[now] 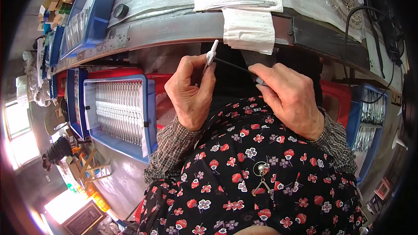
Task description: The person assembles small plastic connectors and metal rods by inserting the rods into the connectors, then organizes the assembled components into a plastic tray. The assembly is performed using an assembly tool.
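My left hand (191, 89), in front of the bench edge, pinches a small shiny metal tool (210, 55). Its narrow tip points up, and a rounded, joint-like part shows just above my fingertips; the lower part is hidden in my grip. Closed around the grey handle of what looks like a screwdriver is my right hand (289, 98). The screwdriver's thin dark shaft (233, 65) runs left to the metal tool, its end at or very near the rounded part. I cannot tell whether they touch.
On the bench (165, 30) lie folded white paper towels (249, 30), slim metal pieces (244, 5), a black round cap (121, 11) and a bag of small rings (346, 6). Blue bins of metal pieces stand left (150, 117) and right (370, 148). A black cable (347, 39) hangs at right.
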A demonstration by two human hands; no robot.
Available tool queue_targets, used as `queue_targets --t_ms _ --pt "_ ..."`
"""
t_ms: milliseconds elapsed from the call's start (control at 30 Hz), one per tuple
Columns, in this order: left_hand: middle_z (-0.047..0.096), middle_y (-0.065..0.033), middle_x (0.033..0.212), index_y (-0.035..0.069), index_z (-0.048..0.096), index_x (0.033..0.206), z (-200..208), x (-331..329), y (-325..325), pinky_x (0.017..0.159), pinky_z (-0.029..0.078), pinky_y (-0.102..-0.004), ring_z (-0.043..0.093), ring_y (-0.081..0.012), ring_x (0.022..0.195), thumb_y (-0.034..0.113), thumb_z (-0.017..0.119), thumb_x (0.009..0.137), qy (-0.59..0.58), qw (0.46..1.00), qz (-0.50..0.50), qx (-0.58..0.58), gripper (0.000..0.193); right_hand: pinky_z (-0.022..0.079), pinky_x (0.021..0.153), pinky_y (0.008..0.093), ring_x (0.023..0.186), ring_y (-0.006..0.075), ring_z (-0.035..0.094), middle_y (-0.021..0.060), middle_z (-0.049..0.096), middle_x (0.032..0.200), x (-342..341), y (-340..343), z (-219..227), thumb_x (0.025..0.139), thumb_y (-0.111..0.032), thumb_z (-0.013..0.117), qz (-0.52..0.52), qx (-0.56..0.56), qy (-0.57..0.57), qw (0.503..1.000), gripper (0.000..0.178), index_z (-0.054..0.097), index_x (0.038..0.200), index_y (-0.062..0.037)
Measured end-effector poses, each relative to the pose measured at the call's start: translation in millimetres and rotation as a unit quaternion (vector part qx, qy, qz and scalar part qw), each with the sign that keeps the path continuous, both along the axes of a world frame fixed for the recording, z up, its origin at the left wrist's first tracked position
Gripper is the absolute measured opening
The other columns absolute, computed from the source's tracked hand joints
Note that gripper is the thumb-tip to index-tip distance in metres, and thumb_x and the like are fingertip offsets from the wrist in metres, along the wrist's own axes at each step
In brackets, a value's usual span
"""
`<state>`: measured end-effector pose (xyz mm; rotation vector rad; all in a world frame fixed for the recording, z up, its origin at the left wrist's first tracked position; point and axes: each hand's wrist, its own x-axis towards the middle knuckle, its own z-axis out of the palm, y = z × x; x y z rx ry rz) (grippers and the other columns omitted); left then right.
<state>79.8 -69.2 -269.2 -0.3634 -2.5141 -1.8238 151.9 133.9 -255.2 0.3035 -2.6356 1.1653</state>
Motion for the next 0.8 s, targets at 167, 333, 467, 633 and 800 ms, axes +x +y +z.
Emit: queue_targets --t_ms 167,333,467,633,800 --pt "0.060 0.0016 0.074 -0.002 0.066 0.098 2.1 -0.8 2.2 0.061 0.043 -0.0181 0.052 -0.0016 0.068 -0.005 0.070 0.086 -0.003 1.000 0.002 0.008 0.013 0.048 0.056 0.0383 0.066 0.0249 0.058 0.0085 0.053 0.076 0.9 -0.7 3.2 0.075 0.001 0.073 -0.016 0.108 0.048 0.993 0.044 0.063 0.117 -0.0039" --pt "0.058 0.0013 0.072 -0.003 0.064 0.093 8.6 -1.4 3.8 0.059 0.042 -0.0186 0.050 -0.0020 0.065 -0.007 0.068 0.084 -0.021 1.000 -0.011 -0.005 0.011 0.048 0.049 0.0332 0.061 0.0216 0.057 0.0069 0.048 0.071 5.6 -0.7 2.9 0.080 -0.007 0.066 -0.001 0.177 0.072 0.982 0.036 0.064 0.116 -0.0020" --pt "0.057 -0.0007 0.070 -0.004 0.062 0.090 9.3 -2.7 3.5 0.058 0.041 -0.0195 0.049 -0.0028 0.064 -0.009 0.067 0.082 -0.007 1.000 -0.023 -0.020 0.010 0.049 0.048 0.0325 0.058 0.0217 0.059 0.0079 0.050 0.071 6.1 -2.1 6.7 0.081 -0.011 0.062 0.009 0.239 0.049 0.970 0.036 0.063 0.115 -0.0003" --pt "0.052 -0.0054 0.066 -0.004 0.060 0.087 8.3 -0.9 3.1 0.056 0.040 -0.0215 0.047 -0.0048 0.061 -0.009 0.066 0.080 0.016 0.998 -0.018 -0.057 0.011 0.050 0.050 0.0361 0.056 0.0277 0.061 0.0112 0.055 0.068 4.6 -6.6 3.8 0.086 -0.011 0.061 0.006 0.104 -0.034 0.994 0.021 0.063 0.105 -0.0026" --pt "0.052 -0.0067 0.066 -0.003 0.061 0.087 7.2 -1.4 0.4 0.056 0.041 -0.0224 0.047 -0.0068 0.060 -0.009 0.066 0.079 0.024 0.996 -0.020 -0.078 0.011 0.050 0.059 0.0395 0.067 0.0347 0.066 0.0175 0.068 0.083 -9.8 6.8 6.3 0.092 -0.013 0.058 0.084 -0.189 -0.277 0.939 0.014 0.058 0.096 0.0005"
